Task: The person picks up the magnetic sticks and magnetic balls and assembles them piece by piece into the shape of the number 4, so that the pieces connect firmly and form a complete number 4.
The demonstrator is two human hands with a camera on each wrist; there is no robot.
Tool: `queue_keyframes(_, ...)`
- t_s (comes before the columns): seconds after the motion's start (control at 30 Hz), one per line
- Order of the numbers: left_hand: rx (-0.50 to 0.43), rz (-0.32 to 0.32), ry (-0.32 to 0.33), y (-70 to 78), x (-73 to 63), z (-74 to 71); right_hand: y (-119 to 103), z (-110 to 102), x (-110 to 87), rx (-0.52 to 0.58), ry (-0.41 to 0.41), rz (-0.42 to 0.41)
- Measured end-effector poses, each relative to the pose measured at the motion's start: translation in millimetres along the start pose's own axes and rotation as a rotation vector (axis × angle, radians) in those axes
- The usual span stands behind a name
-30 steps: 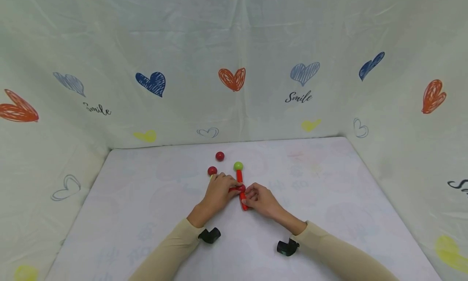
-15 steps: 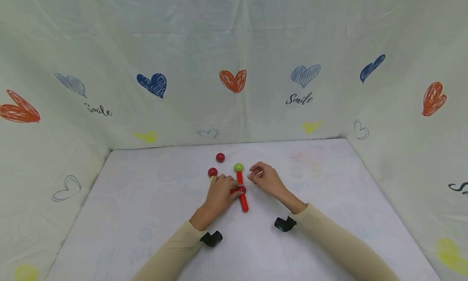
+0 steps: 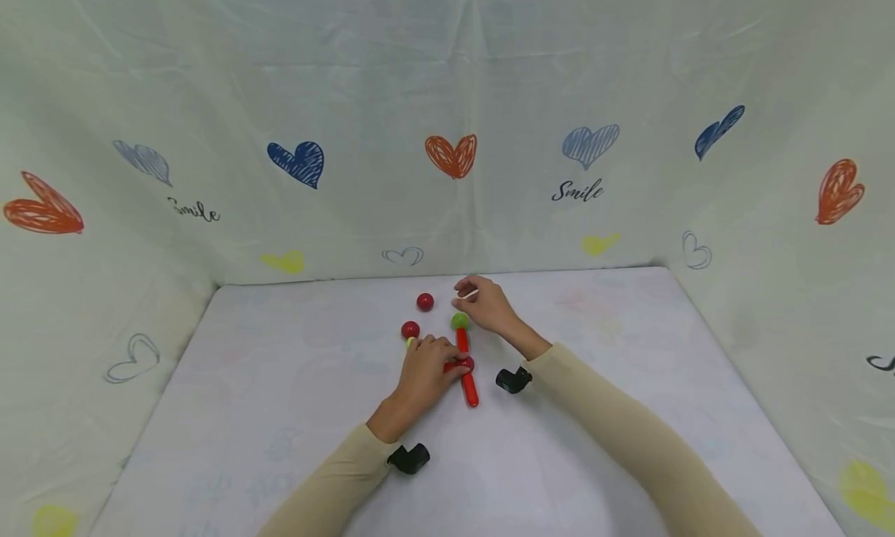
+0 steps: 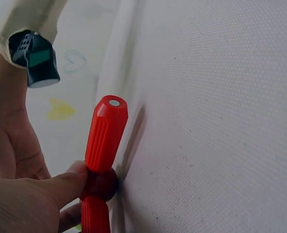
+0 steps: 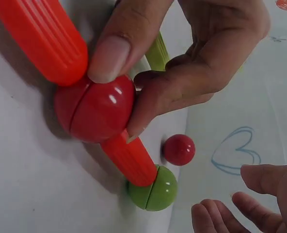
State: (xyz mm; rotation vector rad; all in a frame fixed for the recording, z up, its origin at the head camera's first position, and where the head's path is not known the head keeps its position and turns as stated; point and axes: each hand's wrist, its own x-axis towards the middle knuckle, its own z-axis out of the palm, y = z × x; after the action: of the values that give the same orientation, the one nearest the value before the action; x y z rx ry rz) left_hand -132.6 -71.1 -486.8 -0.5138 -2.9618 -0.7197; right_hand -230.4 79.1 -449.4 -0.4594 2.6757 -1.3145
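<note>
My left hand [image 3: 422, 370] pinches a red ball [image 5: 97, 109] between thumb and fingers. Ribbed red toy rods join this ball; a near rod [image 4: 106, 133] has a silvery disc on its end. A far rod [image 5: 131, 160] runs from the held ball to a lime green ball [image 5: 153, 189]. Another red rod is mostly covered by my left hand. Just beyond the green ball, my right hand [image 3: 484, 304] hovers with loosely bent fingers, nothing visible in them. In the right wrist view its fingers are apart, near a loose red ball [image 5: 179, 149].
A second red ball [image 3: 410, 329] lies left of the assembly, by a lime green rod [image 5: 157, 54] partly hidden behind my left hand. The white table [image 3: 294, 413] meets a cloth backdrop [image 3: 363, 203] printed with hearts at its far edge.
My right hand has left the near red rod and moved forward, then left, to beyond the green ball. My left hand keeps its pinch on the red ball.
</note>
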Motion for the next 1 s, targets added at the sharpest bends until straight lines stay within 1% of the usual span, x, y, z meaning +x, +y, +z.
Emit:
queue_keyframes(0.17,-0.003,0.001,0.000,-1.5,-0.7,2.0,-4.6,9.1,16.4,-0.021,-0.061,-0.031)
queue_keyframes(0.33,-0.003,0.001,-0.002,-1.1,-1.7,0.5,-8.0,20.5,31.9,-0.060,-0.155,-0.024)
queue_keyframes(0.43,0.000,0.017,0.007,-1.2,-2.3,-0.3,-10.0,26.6,40.4,-0.096,-0.206,-0.030)
queue_keyframes(0.57,0.006,0.034,0.022,-1.2,-2.4,-0.6,-13.4,31.2,47.3,-0.126,-0.267,-0.043)
queue_keyframes(0.73,0.003,0.031,0.027,-0.7,-2.0,-0.6,-14.9,34.5,52.5,-0.196,-0.339,-0.078)
queue_keyframes(0.87,0.008,0.029,0.029,-1.1,-2.2,0.3,-14.4,37.8,55.8,-0.236,-0.364,-0.092)
queue_keyframes(1.0,0.014,0.033,0.030,-1.7,-2.0,0.6,-14.4,40.7,57.4,-0.265,-0.355,-0.103)
